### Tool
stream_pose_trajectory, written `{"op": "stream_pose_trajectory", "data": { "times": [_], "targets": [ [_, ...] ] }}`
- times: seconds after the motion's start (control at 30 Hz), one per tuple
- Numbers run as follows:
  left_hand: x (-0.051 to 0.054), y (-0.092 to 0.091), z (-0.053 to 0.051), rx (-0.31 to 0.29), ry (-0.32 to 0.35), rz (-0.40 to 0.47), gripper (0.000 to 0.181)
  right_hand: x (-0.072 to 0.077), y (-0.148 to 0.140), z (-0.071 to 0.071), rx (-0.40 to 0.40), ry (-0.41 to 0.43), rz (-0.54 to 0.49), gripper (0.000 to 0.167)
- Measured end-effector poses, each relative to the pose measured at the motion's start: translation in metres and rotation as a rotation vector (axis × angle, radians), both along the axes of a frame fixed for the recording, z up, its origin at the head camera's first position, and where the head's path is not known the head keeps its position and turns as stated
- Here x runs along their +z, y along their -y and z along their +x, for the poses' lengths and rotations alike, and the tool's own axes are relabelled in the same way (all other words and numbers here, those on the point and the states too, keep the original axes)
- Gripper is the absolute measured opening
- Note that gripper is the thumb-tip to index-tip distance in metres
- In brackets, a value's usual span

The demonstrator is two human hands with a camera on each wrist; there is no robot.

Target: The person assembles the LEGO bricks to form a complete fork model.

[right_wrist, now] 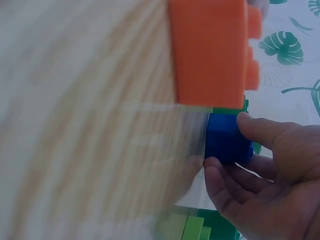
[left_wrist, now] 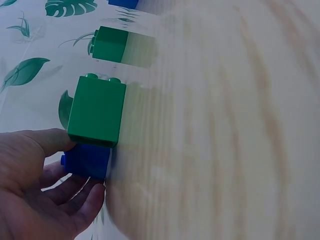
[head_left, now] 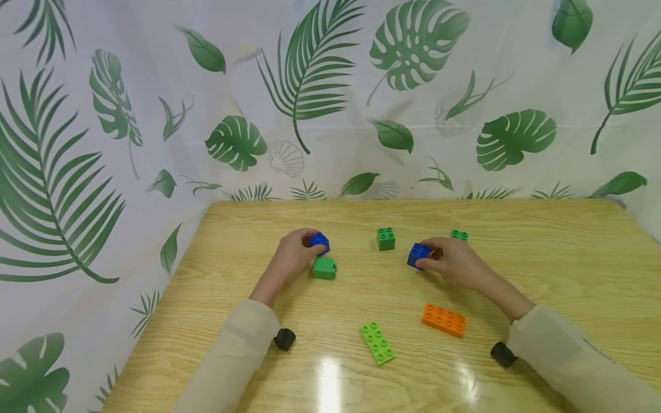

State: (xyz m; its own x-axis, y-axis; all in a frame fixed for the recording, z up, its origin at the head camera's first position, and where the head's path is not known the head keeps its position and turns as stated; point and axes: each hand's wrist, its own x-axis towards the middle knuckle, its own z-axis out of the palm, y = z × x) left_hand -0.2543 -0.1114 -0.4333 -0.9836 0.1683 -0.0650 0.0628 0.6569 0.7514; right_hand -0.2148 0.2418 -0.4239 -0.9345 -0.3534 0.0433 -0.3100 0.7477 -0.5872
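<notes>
My left hand [head_left: 293, 252] pinches a blue toy building brick [head_left: 320, 244] at the left of the table, thumb on the near side. Just in front of that brick, a green brick [head_left: 324, 268] lies on its side with its studs pointing right; in the left wrist view this green brick [left_wrist: 97, 111] partly covers the blue brick [left_wrist: 87, 160]. Farther right, my right hand [head_left: 457, 263] holds another blue brick [head_left: 418, 256] between thumb and fingers, studs up. The right wrist view has this blue brick [right_wrist: 225, 137] at the fingertips, close to the tabletop.
Between the hands, a green brick [head_left: 385, 239] stands farther back. Another green brick [head_left: 459, 235] is partly hidden behind my right hand. Nearer are a long lime-green brick [head_left: 377, 342] and a long orange brick [head_left: 444, 320]. A leaf-patterned cloth [head_left: 330, 166] hangs behind the wooden table [head_left: 248, 223].
</notes>
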Motion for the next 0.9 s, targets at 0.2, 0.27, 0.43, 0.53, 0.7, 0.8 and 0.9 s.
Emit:
{"op": "stream_pose_trajectory", "data": {
  "times": [0.2, 0.27, 0.43, 0.53, 0.7, 0.8, 0.9],
  "targets": [
    [0.001, 0.005, 0.001, 0.0, 0.002, -0.042, 0.047, 0.0, 0.0, 0.0, 0.015, -0.004, -0.008, 0.044],
    [0.0, 0.008, 0.002, -0.004, 0.006, -0.049, 0.046, 0.0, 0.0, 0.001, 0.017, -0.007, -0.015, 0.043],
    [0.002, 0.018, 0.005, -0.016, 0.004, -0.069, 0.046, 0.002, 0.0, 0.005, 0.015, -0.012, -0.027, 0.04],
    [0.003, 0.023, 0.009, -0.027, 0.002, -0.082, 0.047, 0.001, -0.001, 0.007, 0.014, -0.01, -0.034, 0.039],
    [0.004, 0.028, 0.014, -0.043, -0.005, -0.102, 0.046, 0.001, -0.001, 0.01, 0.018, -0.016, -0.055, 0.04],
    [0.005, 0.03, 0.018, -0.058, -0.011, -0.116, 0.045, 0.002, -0.001, 0.013, 0.015, -0.017, -0.062, 0.041],
    [0.006, 0.033, 0.023, -0.065, -0.009, -0.126, 0.044, 0.002, -0.001, 0.015, 0.009, -0.016, -0.055, 0.042]
  ]
}}
